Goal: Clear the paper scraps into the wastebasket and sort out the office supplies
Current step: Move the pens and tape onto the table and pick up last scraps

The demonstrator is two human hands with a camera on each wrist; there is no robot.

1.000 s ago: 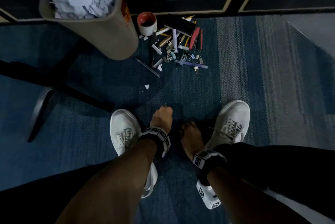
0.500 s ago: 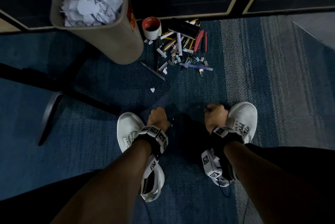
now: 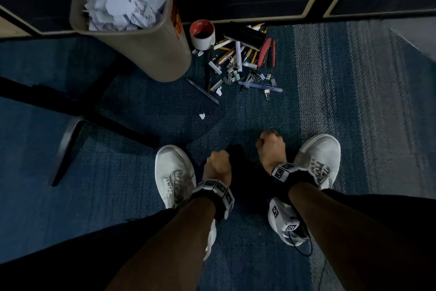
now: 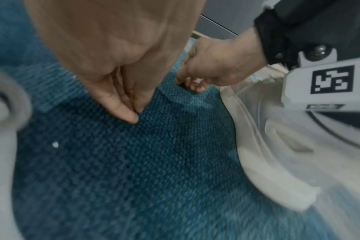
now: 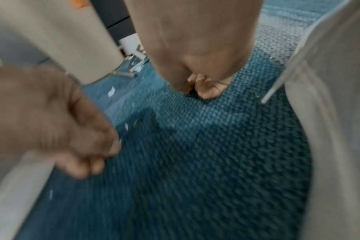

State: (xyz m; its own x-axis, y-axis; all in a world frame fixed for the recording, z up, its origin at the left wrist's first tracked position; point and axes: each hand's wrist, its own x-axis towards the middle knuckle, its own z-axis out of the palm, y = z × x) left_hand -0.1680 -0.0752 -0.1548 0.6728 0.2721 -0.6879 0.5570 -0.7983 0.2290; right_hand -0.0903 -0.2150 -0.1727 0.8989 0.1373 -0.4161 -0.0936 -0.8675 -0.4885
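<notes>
Since right hand (image 3: 270,149) has curled beside left hand (image 3: 217,164) | both fisted low over carpet (image 3: 141,196), contents unclear | scrap (image 3: 202,116) remains

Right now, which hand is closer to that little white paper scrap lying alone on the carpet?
Left. The left hand is just below and right of the paper scrap; the right hand is farther right, by the shoe.

- No word, brand or number can be read anywhere.
- The wrist bands (image 3: 215,188) and the white camera housing (image 4: 327,84) carry black-and-white square code markers, not letters.
- The wastebasket (image 3: 146,54) bears an orange label, too dark and foreshortened to read.
- Some paper scraps (image 3: 139,11) show print too small to make out.
</notes>
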